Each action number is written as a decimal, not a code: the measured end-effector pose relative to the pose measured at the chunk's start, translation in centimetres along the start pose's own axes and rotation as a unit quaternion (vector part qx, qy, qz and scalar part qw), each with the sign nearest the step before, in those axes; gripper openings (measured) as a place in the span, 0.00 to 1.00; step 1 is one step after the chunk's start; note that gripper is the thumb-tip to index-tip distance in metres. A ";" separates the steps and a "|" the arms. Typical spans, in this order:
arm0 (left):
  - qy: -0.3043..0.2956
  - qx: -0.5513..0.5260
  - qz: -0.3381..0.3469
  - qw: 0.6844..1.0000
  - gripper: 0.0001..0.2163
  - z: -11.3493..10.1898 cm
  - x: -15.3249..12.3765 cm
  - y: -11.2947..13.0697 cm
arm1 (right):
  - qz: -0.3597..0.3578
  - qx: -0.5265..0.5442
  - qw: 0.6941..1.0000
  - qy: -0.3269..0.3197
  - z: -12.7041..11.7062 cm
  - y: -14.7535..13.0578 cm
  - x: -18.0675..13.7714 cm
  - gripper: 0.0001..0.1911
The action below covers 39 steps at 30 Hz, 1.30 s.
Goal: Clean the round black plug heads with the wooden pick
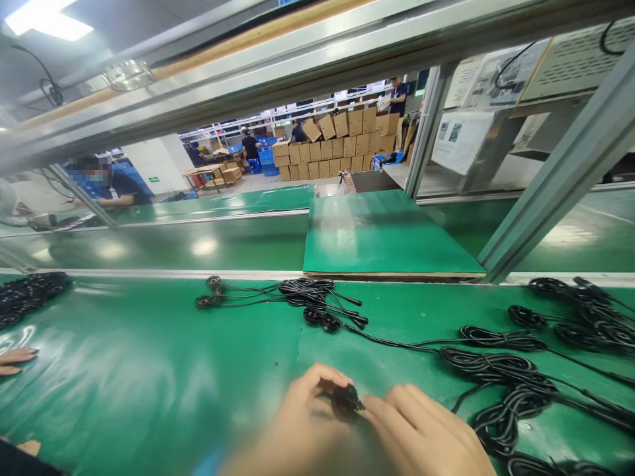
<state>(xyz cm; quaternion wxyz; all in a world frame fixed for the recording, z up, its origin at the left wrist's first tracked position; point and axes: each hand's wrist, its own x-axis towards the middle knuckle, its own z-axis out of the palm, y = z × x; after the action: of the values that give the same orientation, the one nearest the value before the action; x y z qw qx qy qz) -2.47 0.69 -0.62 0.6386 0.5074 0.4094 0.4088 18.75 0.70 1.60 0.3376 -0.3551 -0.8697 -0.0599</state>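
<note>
Low in the head view, my left hand (292, 416) grips a small black round part (345, 399) between thumb and fingers. My right hand (421, 426) is closed at the part's right edge, its fingertips pinching there; what exactly they pinch is too small and blurred to tell. The part is held above the green tabletop (223, 370). Beyond my hands lies a bundle of black cables (307, 291) with round heads at the left and thin plugs at the right. Coiled black cables (496, 367) lie just right of my right hand.
More black cable pieces (590, 311) lie at the far right, and a pile of black parts (30, 294) at the far left. Another person's hand (17, 357) rests at the left edge. A green board (381, 235) bridges the gap behind the table, beside a metal post (555, 172).
</note>
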 end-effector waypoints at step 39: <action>0.085 -0.076 -0.091 0.989 0.23 0.8 0.3 0.7 | -0.050 -0.031 0.998 0.032 3.2 -0.8 -1.5 0.21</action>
<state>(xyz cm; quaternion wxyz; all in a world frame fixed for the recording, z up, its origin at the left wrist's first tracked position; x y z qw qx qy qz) -1.66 0.82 0.18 0.6724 0.3816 0.4748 0.4205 17.30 0.37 -1.68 0.3506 -0.3195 -0.8728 -0.1153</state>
